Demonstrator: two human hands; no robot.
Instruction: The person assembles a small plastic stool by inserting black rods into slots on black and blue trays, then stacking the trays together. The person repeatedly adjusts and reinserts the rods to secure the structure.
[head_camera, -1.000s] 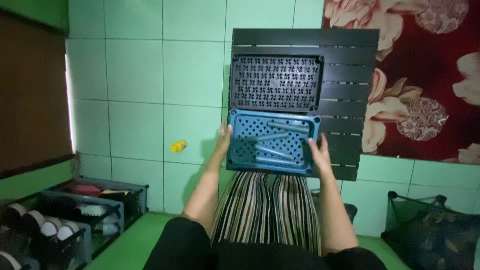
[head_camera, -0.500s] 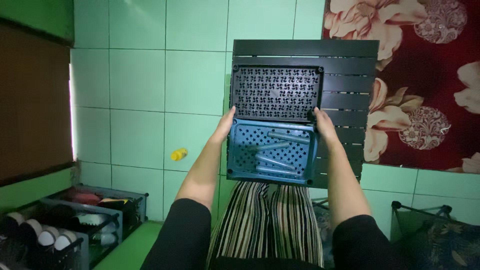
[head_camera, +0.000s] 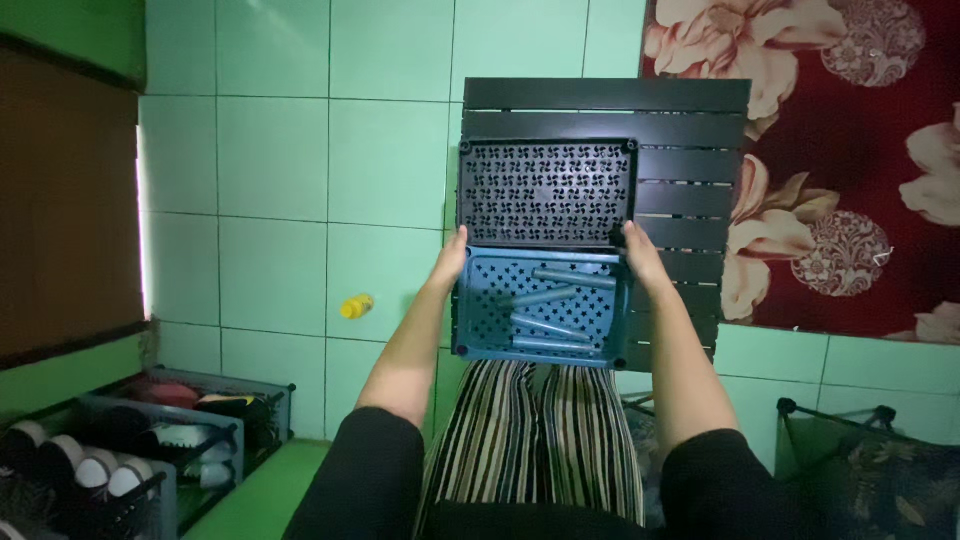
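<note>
A pale green tiled floor fills the view, with a dark red floral rug at the right and a black slatted bench standing between them. On the bench lies a black perforated plastic panel, and touching its near edge is a blue perforated plastic tray with several grey tubes lying loose in it. The left hand grips the tray's left far corner and the right hand its right far corner, fingers wrapped over the rim (not spread). Half a second ago the hands held the same corners; the tray now sits a little flatter against the black panel. A small yellow object lies on the tiles to the left, well apart, and a rack of shoes stands at the lower left.
</note>
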